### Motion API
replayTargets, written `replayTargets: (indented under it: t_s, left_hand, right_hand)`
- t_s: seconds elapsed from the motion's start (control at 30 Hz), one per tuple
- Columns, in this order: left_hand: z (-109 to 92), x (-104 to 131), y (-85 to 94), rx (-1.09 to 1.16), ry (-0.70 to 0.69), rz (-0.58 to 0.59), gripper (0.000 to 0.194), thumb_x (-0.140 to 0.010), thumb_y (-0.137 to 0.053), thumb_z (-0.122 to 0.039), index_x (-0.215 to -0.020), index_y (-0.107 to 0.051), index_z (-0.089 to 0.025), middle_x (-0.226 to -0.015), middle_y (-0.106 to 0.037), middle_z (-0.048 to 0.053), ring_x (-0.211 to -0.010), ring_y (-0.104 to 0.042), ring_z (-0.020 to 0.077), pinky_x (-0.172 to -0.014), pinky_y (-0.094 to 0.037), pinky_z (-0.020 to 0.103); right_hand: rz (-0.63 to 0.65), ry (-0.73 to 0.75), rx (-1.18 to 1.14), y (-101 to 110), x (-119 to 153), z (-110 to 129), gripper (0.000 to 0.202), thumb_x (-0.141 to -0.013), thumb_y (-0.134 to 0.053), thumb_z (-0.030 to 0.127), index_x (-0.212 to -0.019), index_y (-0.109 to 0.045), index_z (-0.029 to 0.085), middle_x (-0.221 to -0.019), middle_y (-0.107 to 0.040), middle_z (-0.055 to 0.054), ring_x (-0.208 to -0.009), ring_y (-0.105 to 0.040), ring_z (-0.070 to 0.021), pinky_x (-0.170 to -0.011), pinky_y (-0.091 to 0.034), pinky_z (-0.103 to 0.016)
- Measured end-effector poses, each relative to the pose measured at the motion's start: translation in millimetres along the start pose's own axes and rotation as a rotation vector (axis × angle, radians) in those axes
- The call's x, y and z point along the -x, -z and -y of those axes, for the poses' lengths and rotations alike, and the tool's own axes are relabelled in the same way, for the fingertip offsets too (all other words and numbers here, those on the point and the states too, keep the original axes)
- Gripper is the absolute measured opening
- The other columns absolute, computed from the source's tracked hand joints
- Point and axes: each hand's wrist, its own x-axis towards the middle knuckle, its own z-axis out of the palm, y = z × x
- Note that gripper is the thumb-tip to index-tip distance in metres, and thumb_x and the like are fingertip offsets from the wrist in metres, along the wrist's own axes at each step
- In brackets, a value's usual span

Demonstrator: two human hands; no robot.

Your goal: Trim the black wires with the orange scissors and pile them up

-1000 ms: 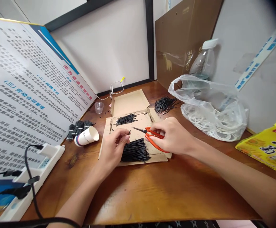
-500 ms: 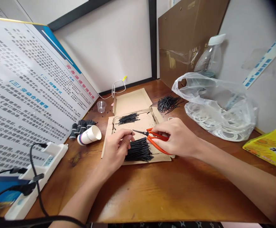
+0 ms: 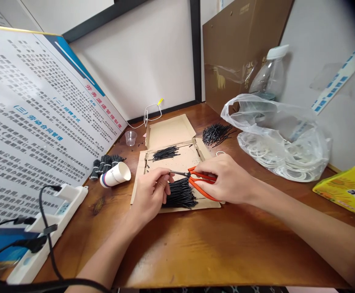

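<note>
My right hand (image 3: 227, 177) is wrapped round the orange handles of a pair of scissors (image 3: 202, 183). Their dark narrow blades point left, and the tips reach my left hand's fingertips. Thumb and forefinger of my left hand (image 3: 153, 189) are pinched on a thin black wire, mostly hidden by the fingers. Below both hands, a thick pile of cut black wires (image 3: 181, 194) lies on the opened cardboard box (image 3: 171, 132). A smaller bunch of black wires (image 3: 166, 153) rests farther back on the same cardboard.
Right of the cardboard lies a loose black wire heap (image 3: 216, 134); beyond it, a plastic bag (image 3: 282, 156) of white loops. To the left are a tipped paper cup (image 3: 116, 175), tied black bundles (image 3: 105, 165), a small clear cup (image 3: 131, 138) and a power strip (image 3: 51, 228).
The scissor blades have come closer together at the tips, by my left fingertips. Both hands sit almost where they were, slightly lower in the view.
</note>
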Motion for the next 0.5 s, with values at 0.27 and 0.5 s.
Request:
replayTargets:
  t_s: [0.27,0.5]
  left_hand:
    - [-0.5,-1.8,-1.0,0.003,0.023,-0.004,0.020,-0.099,-0.053,-0.028,-0.086,-0.062,-0.016,-0.059,-0.058,-0.002,-0.037,-0.052,0.0076,-0.038,-0.042,0.018]
    - [-0.4,-1.5,-1.4,0.018,0.058,-0.010,0.021,-0.098,-0.054,-0.028,-0.083,-0.061,-0.015,-0.058,-0.058,-0.002,-0.037,-0.052,0.0080,-0.038,-0.041,0.018]
  right_hand:
    - [-0.017,0.026,-0.006,-0.8,-0.2,-0.2,0.028,-0.086,-0.057,0.027,-0.065,-0.069,0.013,-0.053,-0.064,-0.002,-0.047,-0.044,-0.0087,-0.052,-0.029,-0.026]
    - [-0.032,0.062,0.001,-3.3,-0.4,-1.6,0.029,-0.087,-0.058,0.025,-0.063,-0.066,0.013,-0.053,-0.062,-0.001,-0.047,-0.043,-0.0076,-0.053,-0.029,-0.025]
